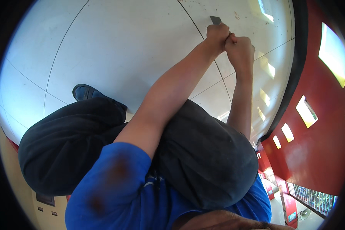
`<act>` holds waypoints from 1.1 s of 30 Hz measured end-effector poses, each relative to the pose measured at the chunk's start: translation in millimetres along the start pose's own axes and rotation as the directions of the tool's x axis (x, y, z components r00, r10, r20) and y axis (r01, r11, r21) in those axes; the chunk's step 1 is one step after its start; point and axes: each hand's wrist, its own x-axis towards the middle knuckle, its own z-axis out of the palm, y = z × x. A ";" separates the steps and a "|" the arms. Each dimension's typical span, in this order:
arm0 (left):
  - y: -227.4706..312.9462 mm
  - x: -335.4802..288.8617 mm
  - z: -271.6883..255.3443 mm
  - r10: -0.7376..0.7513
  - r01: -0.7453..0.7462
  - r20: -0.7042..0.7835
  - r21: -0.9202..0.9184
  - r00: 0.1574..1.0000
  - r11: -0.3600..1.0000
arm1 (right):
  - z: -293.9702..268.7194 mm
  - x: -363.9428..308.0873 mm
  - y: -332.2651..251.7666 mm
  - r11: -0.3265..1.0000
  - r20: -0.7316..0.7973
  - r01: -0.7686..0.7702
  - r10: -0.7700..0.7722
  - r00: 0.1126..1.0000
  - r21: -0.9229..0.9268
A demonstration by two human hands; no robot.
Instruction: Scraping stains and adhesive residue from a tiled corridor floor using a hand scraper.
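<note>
Both my hands are closed one in front of the other on a scraper (215,20), whose flat dark blade points away from me over the pale floor tiles (115,46). My left hand (217,35) is the farther one, just behind the blade, its arm reaching across over my knee. Close behind it on the right, my right hand (239,48) is in a fist. The fingers hide the handle. Brownish crumbs (237,15) lie on the floor to the right of the blade.
A red wall (318,134) with small bright window openings and a black base strip (295,76) stands at the right. My bent knees (211,157) in dark trousers fill the near middle. A dark sandal (89,92) is on the floor at left.
</note>
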 end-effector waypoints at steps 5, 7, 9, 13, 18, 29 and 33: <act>53.9 -0.6 9.4 0.123 -0.157 0.113 0.370 0.986 0.916 | 2.0 23.9 -29.2 0.999 0.004 0.048 -0.048 0.999 0.018; 39.9 0.1 -16.2 0.167 -0.223 0.167 0.415 0.972 0.882 | 8.0 8.8 -21.9 0.985 0.042 0.171 -0.169 0.985 -0.034; 26.3 -23.4 -25.6 0.111 -0.117 -0.069 -0.094 0.991 0.989 | 15.2 -6.3 -15.6 0.970 0.062 0.240 -0.237 0.970 -0.046; 75.2 -16.5 -21.2 0.461 -0.450 0.127 -0.108 0.878 0.887 | 23.8 22.2 -42.1 0.884 -0.056 0.468 -0.468 0.882 -0.017; 72.9 -22.4 -29.2 0.203 -0.197 0.016 -0.182 0.979 0.963 | 13.6 17.0 -50.2 0.859 0.122 0.500 -0.488 0.864 -0.106; 92.4 -26.7 -26.5 0.174 -0.170 0.005 -0.185 0.985 0.968 | 11.7 22.7 -74.1 0.903 0.153 0.414 -0.396 0.905 -0.111; 102.8 -24.1 -42.6 0.368 -0.306 0.208 -0.278 0.906 0.910 | 15.4 21.5 -80.8 0.844 0.175 0.520 -0.496 0.851 -0.135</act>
